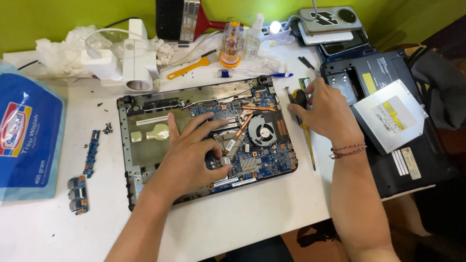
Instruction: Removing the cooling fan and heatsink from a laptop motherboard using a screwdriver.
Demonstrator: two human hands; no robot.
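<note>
An opened laptop base (145, 145) lies on the white table, with its blue motherboard (262, 155), round cooling fan (262, 132) and copper heat pipe exposed. My left hand (191, 155) rests flat on the board, fingers spread, just left of the fan. At the laptop's right edge my right hand (325, 111) closes around the black and yellow handle of a screwdriver (307, 138), whose shaft lies on the table pointing toward me.
Two small blue circuit boards (85, 170) and loose black screws (107, 128) lie to the left, beside a blue tissue pack (29, 140). A dark laptop cover (412, 165) with a silver optical drive (391, 114) sits right. Bottles, tools, a white power adapter crowd the back.
</note>
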